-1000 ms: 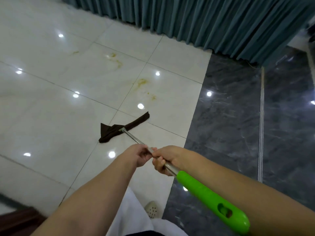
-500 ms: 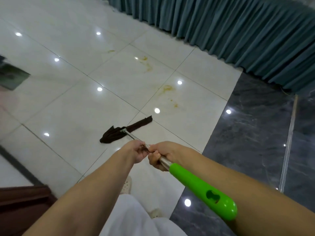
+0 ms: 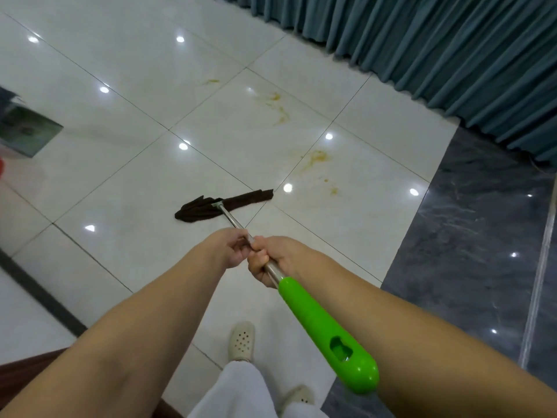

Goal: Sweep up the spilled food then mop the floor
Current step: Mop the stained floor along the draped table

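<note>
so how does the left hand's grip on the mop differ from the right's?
The left hand sits further down the mop pole, toward the cloth head; the right hand sits higher, just below the green handle. The left hand holds with its fingertips, wrist bent; the right hand wraps its fingers fully round the pole. Both grip the bare metal section and nearly touch each other.

Both forearms bare, no sleeves, watch or rings visible on left hand [image 3: 232, 248] or right hand [image 3: 271, 260]. White trousers [image 3: 241, 390]. Cream perforated clog-style shoes [image 3: 241, 340], second one blurred, probably the same kind.
</note>
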Tool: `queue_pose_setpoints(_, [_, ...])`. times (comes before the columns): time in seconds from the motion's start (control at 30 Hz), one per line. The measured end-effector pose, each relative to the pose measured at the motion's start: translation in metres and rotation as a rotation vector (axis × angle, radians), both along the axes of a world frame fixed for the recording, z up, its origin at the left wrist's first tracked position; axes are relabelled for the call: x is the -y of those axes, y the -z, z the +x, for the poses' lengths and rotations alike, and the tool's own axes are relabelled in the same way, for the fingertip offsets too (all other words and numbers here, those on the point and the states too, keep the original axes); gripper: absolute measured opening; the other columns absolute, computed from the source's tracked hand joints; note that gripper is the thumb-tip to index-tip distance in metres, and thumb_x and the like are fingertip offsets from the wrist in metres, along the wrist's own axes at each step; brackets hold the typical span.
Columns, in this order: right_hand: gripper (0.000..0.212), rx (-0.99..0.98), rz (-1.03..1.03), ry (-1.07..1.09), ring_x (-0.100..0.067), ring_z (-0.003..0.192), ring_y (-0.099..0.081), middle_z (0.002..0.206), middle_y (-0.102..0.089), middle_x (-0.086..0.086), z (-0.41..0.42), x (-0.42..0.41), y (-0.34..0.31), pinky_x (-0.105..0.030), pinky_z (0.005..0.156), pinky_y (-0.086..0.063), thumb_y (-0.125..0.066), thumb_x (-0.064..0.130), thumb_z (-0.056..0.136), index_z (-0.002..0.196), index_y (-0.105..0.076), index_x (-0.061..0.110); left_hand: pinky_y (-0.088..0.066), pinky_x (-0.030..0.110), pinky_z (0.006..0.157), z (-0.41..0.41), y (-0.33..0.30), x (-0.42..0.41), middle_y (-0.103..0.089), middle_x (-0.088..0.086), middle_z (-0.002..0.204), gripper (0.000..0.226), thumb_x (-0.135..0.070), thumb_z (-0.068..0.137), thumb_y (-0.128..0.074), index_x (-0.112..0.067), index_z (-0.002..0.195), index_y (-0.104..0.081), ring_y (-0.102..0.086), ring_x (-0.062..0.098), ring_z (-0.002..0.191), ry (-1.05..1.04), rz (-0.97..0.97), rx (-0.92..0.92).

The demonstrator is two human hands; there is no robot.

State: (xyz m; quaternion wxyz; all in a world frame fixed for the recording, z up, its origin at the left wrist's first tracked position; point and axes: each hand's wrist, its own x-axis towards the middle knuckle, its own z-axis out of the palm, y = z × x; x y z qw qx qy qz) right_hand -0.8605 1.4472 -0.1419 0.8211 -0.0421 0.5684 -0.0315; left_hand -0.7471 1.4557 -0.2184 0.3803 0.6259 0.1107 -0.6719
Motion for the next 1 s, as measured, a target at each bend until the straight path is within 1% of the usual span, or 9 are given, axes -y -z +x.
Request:
queue_pose_setpoints(0.3, [0.025,0.017,-0.022,0.046,-0.005,0.023,-0.031,0.063,-0.039,-0.001,0.06,0.052,0.03,-0.007,0.027,-0.027,-0.037,0.006,0.098,0.077,-0.045,0.016,-0.043,0.02,0.026,0.064,0.032,0.059,-0.056,0.015,0.039,0.032,-0.011,0.101,-0.041,-0.001,0.071,-0.043,-0.057,0.016,0.028,-0.057,0.023,-0.072])
queue_pose_setpoints(0.43, [0.028,0.045,-0.008,0.092,-0.005,0.022,-0.031,0.045,-0.044,-0.002,0.055,0.063,0.035,-0.007,0.027,-0.027,-0.038,0.008,0.1,0.074,-0.043,0.019,-0.047,0.024,0.031,0.064,0.04,0.078,-0.059,0.009,0.09,0.029,-0.007,0.1,-0.042,0.002,0.073,-0.044,-0.072,0.018,0.084,-0.049,0.064,-0.062])
queue_pose_setpoints(0.5, [0.029,0.065,0.001,0.117,-0.005,0.022,-0.03,0.037,-0.044,-0.003,0.043,0.064,0.037,-0.007,0.026,-0.027,-0.038,0.008,0.1,0.075,-0.042,0.02,-0.046,0.025,0.028,0.054,0.042,0.082,-0.057,0.011,0.094,0.027,-0.005,0.1,-0.042,0.005,0.075,-0.045,-0.063,0.019,0.107,-0.024,0.09,-0.052])
queue_pose_setpoints(0.53, [0.029,0.068,0.005,0.123,-0.005,0.022,-0.03,0.037,-0.043,-0.003,0.035,0.064,0.038,-0.007,0.026,-0.027,-0.037,0.008,0.101,0.075,-0.042,0.021,-0.046,0.026,0.028,0.047,0.042,0.082,-0.06,0.016,0.087,0.026,-0.005,0.1,-0.041,0.006,0.078,-0.045,-0.062,0.021,0.106,0.0,0.088,-0.061])
queue_pose_setpoints(0.6, [0.029,0.06,0.024,0.145,-0.005,0.022,-0.03,0.039,-0.043,-0.003,0.017,0.061,0.038,-0.008,0.025,-0.027,-0.037,0.007,0.1,0.077,-0.041,0.025,-0.048,0.029,0.03,0.03,0.04,0.08,-0.063,0.023,0.075,0.022,-0.006,0.101,-0.039,0.008,0.085,-0.045,-0.065,0.027,0.082,0.033,0.076,-0.087])
queue_pose_setpoints(0.67, [0.031,0.055,0.035,0.171,-0.005,0.022,-0.03,0.046,-0.044,-0.002,-0.002,0.054,0.036,-0.008,0.025,-0.026,-0.038,0.007,0.099,0.077,-0.042,0.028,-0.049,0.031,0.031,0.012,0.038,0.076,-0.06,0.027,0.076,0.022,-0.007,0.101,-0.038,0.007,0.085,-0.044,-0.062,0.028,0.067,0.044,0.081,-0.123])
queue_pose_setpoints(0.83, [0.025,0.02,0.031,0.25,-0.006,0.023,-0.031,0.058,-0.043,0.0,-0.061,0.035,0.023,-0.008,0.026,-0.027,-0.04,0.007,0.099,0.092,-0.044,0.03,-0.052,0.036,0.033,-0.049,0.028,0.064,-0.06,0.029,0.083,0.024,-0.006,0.101,-0.037,0.007,0.082,-0.043,-0.066,0.031,0.055,0.065,0.085,-0.18])
queue_pose_setpoints(0.9, [0.028,0.016,0.019,0.252,-0.005,0.023,-0.031,0.046,-0.048,-0.001,-0.088,0.029,0.017,-0.008,0.026,-0.027,-0.039,0.005,0.099,0.084,-0.044,0.028,-0.051,0.035,0.032,-0.078,0.021,0.06,-0.06,0.029,0.083,0.022,-0.006,0.101,-0.037,0.007,0.084,-0.043,-0.066,0.032,0.05,0.085,0.074,-0.178])
queue_pose_setpoints(1.0, [0.034,-0.006,0.001,0.272,-0.005,0.021,-0.03,0.038,-0.046,-0.002,-0.128,0.019,0.006,-0.008,0.025,-0.026,-0.039,0.005,0.099,0.072,-0.041,0.025,-0.049,0.033,0.03,-0.124,0.01,0.052,-0.061,0.028,0.079,0.015,-0.006,0.101,-0.037,0.008,0.105,-0.044,-0.066,0.031,0.053,0.139,0.064,-0.19])
